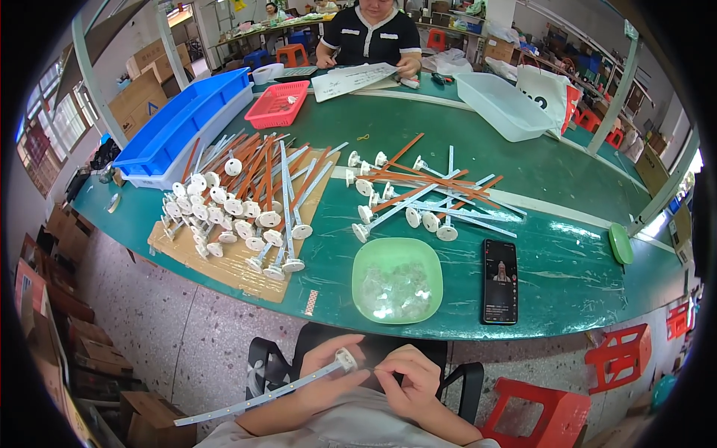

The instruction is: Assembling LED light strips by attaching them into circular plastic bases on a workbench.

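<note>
Over my lap, my left hand (323, 382) grips a pale LED strip (258, 399) by the round white cap (345, 361) at its end. The strip slants down to the left across my forearm. Close to that cap, my right hand (411, 377) has thumb and forefinger pinched together; whatever lies between them is too small to make out. On the table edge in front of me stands a green bowl (396, 280) with small clear pieces inside. Several capped strips (437, 190) lie crisscrossed beyond it, some white and some orange-brown.
A larger heap of capped strips (239, 198) lies on cardboard (183, 250) at the left. Around the green table (328, 313) are a phone (500, 282), blue bin (183, 123), pink basket (276, 104), clear tub (504, 104) and a person (370, 37) holding paper (355, 81). Red stools (534, 414) stand right.
</note>
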A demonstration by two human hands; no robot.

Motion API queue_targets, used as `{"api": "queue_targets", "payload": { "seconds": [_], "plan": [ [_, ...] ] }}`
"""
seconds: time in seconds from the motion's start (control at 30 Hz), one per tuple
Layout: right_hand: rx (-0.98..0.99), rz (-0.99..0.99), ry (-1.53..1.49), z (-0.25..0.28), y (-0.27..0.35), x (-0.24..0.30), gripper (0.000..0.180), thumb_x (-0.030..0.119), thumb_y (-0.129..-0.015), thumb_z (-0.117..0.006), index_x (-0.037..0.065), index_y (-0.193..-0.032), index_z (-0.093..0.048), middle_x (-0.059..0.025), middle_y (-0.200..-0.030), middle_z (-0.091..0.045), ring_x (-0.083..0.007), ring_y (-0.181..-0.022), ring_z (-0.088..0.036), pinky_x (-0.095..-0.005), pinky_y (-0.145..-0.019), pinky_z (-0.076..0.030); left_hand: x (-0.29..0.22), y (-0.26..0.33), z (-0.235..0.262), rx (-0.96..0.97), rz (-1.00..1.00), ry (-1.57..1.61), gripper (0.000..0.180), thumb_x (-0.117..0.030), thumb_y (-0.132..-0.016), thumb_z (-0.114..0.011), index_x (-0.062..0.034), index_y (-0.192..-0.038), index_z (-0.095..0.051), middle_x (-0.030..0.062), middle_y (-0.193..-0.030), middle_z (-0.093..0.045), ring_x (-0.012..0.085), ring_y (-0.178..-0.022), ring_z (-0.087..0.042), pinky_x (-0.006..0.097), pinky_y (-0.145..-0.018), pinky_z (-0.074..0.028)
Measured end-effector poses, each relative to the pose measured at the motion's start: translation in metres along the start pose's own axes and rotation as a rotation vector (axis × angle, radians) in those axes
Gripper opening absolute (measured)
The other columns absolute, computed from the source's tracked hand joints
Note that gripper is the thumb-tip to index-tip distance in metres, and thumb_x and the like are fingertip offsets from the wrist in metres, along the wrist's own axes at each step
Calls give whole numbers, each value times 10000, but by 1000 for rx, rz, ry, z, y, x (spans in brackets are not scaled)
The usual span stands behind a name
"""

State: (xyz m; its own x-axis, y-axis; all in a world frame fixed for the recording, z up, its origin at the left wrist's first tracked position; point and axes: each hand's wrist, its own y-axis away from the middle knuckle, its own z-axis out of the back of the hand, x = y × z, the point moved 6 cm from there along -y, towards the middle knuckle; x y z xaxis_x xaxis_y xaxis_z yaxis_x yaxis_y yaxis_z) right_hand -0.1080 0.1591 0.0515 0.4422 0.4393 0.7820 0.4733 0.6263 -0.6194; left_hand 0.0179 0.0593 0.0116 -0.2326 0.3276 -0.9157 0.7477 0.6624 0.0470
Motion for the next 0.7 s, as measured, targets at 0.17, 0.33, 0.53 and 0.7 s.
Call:
{"api": "queue_targets", "payload": {
  "seconds": [0.17,0.33,0.53,0.7],
  "plan": [
    [2,2,12,-1,0,0,163,-69,-727,-752,-21,-870,-693,-109,-771,-647,-220,-664,-616,-294,-582,-484,14,-1,10,26,4,-30,352,63,-840,-689,15,-1185,-632,105,-1038,-671,155,-924,-632,295,-825,-520],
    [18,-9,1,0,0,-1,158,-85,-717,-738,-33,-857,-686,-114,-776,-651,-218,-685,-616,-295,-602,-482,12,-3,6,44,1,12,175,-69,-932,-621,27,-1076,-647,110,-992,-646,168,-855,-618,291,-735,-486],
    [11,4,-11,0,1,-3,163,-66,-711,-759,-16,-855,-701,-107,-776,-654,-218,-663,-622,-294,-586,-487,14,-6,6,57,44,131,300,-219,-1017,-484,40,-1001,-634,138,-951,-611,196,-805,-590,310,-699,-470],
    [19,14,-24,-1,2,-2,166,-68,-710,-761,-13,-856,-701,-106,-788,-660,-218,-668,-629,-295,-588,-490,14,-7,3,65,17,122,443,-333,-1050,-389,37,-997,-626,149,-967,-603,204,-801,-575,315,-678,-452]
  ]
}}
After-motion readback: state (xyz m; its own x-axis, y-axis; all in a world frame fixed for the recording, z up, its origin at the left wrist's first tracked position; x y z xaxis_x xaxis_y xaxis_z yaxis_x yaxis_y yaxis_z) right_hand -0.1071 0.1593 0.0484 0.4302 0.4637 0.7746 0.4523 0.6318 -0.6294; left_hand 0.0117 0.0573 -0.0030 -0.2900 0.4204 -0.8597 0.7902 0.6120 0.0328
